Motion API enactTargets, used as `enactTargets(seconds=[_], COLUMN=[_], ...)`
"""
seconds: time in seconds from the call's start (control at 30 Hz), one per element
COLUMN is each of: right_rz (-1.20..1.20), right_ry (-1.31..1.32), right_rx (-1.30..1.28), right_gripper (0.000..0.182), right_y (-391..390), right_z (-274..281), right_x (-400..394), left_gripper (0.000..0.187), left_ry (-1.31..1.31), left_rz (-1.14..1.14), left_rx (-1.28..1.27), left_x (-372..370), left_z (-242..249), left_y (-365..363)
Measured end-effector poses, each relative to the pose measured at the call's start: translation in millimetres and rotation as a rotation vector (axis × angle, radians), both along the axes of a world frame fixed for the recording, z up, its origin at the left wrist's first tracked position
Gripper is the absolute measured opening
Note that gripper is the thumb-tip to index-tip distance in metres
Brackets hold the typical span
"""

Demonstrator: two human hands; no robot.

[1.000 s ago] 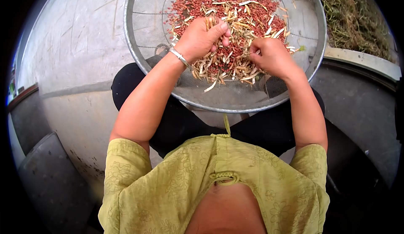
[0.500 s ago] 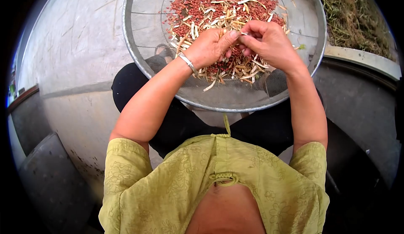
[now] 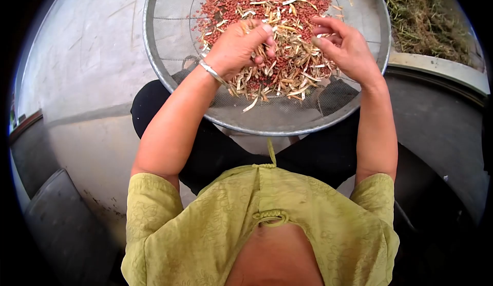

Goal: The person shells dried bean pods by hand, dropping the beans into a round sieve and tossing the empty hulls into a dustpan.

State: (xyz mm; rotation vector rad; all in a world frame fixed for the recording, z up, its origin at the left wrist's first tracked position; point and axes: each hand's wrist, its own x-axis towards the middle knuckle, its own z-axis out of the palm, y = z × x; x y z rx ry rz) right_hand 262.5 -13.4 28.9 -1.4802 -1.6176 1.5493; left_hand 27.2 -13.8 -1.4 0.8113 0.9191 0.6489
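Observation:
A round wire-mesh sieve (image 3: 205, 108) with a metal rim rests over my knees. Red beans (image 3: 233, 6) are spread across its far half, and dry split pods (image 3: 298, 72) lie in a loose heap nearer to me. My left hand (image 3: 240, 47), with a silver bangle at the wrist, is curled closed above the heap. Pale dry pods show between its fingers. To the right, my right hand (image 3: 346, 47) hovers over the sieve's right side. Its thumb and index finger are apart, with nothing visible between them; its other fingers are bent.
Dried plant stalks (image 3: 423, 19) are piled at the upper right, behind a pale curved edge (image 3: 439, 70). Concrete floor (image 3: 92, 44) stretches along the left. A dark grey panel-like object (image 3: 64, 214) stands at the lower left.
My hands were together, fingertips meeting over the heap. Now they have separated: the left has shifted left, and the right has moved right with its thumb and index finger parted.

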Motion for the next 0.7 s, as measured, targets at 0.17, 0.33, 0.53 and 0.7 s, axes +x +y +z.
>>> enactTargets(seconds=[0.17, 0.33, 0.53, 0.7], right_rz=[0.138, 0.321, 0.62, 0.709], right_ry=[-1.03, -0.882, -0.588, -0.639], right_rx=[0.481, 0.354, 0.413, 0.245], right_gripper=[0.067, 0.075, 0.048, 0.017], right_y=[-23.1, -48.1, -88.9, -71.4], right_z=[-44.5, -45.1, -11.1, -4.6], right_x=[42.0, -7.2, -50.9, -35.3], left_gripper=[0.021, 0.023, 0.025, 0.025], left_ry=[0.021, -0.051, -0.014, 0.007], left_rz=[0.132, 0.196, 0.238, 0.186], left_rx=[0.123, 0.193, 0.215, 0.262], left_x=[-18.3, -31.5, -41.8, -49.2], left_z=[24.2, 37.8, 43.1, 37.9], left_y=[12.8, 15.4, 7.7, 8.2])
